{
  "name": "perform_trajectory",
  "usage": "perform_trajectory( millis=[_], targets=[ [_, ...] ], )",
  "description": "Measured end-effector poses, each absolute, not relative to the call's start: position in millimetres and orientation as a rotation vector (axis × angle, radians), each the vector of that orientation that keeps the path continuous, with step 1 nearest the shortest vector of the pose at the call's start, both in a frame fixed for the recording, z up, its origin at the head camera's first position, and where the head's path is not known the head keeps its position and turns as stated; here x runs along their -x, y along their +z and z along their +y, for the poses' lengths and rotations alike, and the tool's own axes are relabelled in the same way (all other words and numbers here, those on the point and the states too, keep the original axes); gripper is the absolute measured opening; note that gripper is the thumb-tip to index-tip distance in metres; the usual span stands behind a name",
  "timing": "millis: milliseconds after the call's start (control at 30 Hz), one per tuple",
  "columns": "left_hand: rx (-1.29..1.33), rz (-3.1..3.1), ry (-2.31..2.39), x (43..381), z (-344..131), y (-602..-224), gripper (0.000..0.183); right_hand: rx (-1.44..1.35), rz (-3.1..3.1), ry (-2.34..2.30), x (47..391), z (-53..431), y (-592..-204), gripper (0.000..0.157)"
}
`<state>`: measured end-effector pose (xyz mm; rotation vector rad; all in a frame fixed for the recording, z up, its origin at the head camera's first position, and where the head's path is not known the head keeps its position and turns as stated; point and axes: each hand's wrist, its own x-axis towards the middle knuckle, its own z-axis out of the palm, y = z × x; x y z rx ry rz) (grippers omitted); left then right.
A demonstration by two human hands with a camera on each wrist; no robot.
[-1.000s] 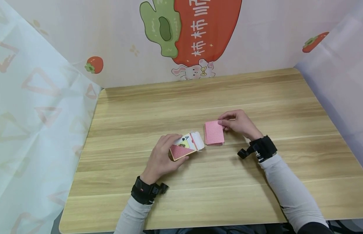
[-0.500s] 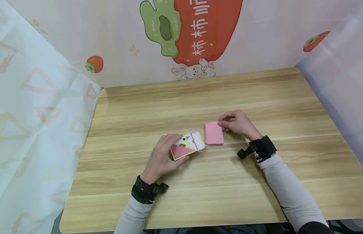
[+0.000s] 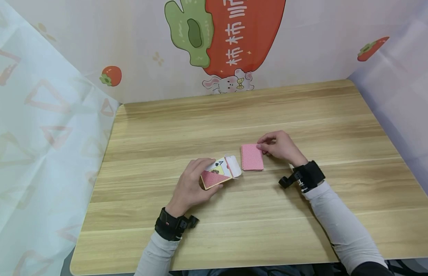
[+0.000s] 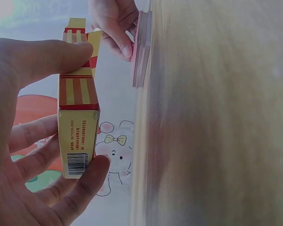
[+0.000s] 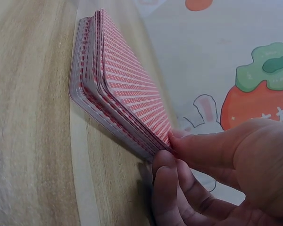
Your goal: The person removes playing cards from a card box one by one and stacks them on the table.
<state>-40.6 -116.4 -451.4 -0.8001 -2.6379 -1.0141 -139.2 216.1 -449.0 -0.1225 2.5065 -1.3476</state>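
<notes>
My left hand (image 3: 190, 189) grips a playing card box (image 3: 214, 179) just above the wooden table, left of the deck. An ace shows on the box's face, and a white flap stands out at its right end. In the left wrist view the box (image 4: 79, 127) is held between thumb and fingers, with a barcode on its near end. A deck of playing cards (image 3: 251, 158) with red-and-white backs lies face down. My right hand (image 3: 280, 146) pinches the deck's far right corner. In the right wrist view the thumb presses the top card of the deck (image 5: 132, 89), fingers at the edge.
The wooden table (image 3: 186, 130) carries the deck. A printed cloth (image 3: 141, 38) with persimmon and rabbit drawings hangs behind it, and pale cloths rise at left and right. Black straps with cameras circle both wrists.
The deck's near edge, slightly stepped a second ago, looks more even now. My right hand has shifted a little toward me. The left hand and the box have hardly moved.
</notes>
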Motion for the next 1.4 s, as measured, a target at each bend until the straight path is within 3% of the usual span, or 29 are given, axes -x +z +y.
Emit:
perform_trajectory(
  millis=[600, 1033, 1400],
  targets=[
    [0.804, -2.639, -1.013, 39, -116, -452, 0.075, 0.17, 2.577, -1.313, 137, 216, -445, 0.022],
    [0.837, -2.612, -1.019, 40, -116, -452, 0.077, 0.654, 2.31, -1.5, 99, 167, -412, 0.013],
    [0.92, -2.544, -1.067, 39, -116, -451, 0.079, 0.675, 2.296, -1.556, 84, 143, -421, 0.012]
  ],
)
